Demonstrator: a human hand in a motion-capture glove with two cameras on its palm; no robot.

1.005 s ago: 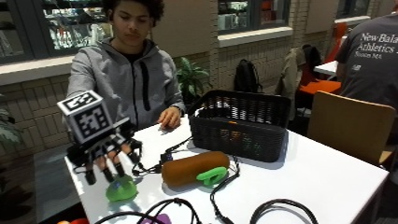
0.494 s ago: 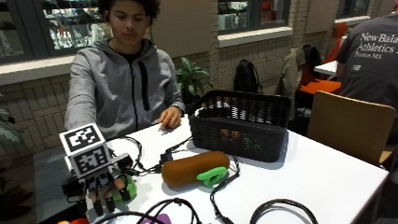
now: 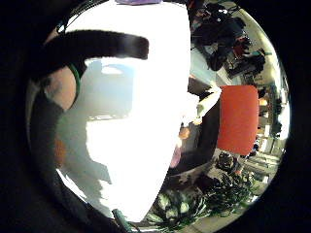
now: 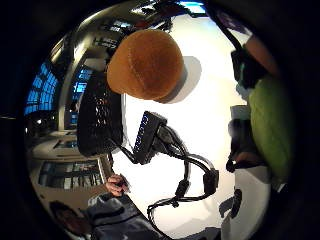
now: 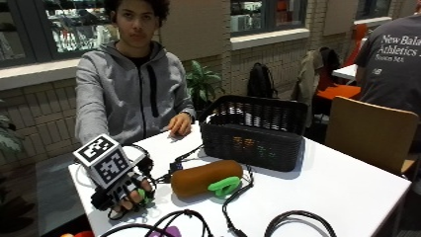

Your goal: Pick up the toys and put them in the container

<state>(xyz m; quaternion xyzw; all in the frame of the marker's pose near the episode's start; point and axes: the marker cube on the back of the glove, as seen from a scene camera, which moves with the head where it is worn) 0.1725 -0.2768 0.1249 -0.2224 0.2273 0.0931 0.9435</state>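
At the table's near edge, the gloved right hand (image 5: 125, 195) curls its fingers around a green toy (image 4: 270, 125) on the white table (image 5: 342, 187). Beside it lies a brown plush toy (image 5: 200, 177) touching a green ring (image 5: 224, 186); behind stands the black basket (image 5: 253, 131).

My right hand (image 5: 125, 193) in the black glove is down low on the table, close to me. My fingers (image 5: 136, 197) are bent and wrapped around a small green toy (image 5: 143, 195). My right arm reaches out in front of my body. My other hand (image 5: 179, 124) is bare. It lies flat on the table edge and holds nothing.
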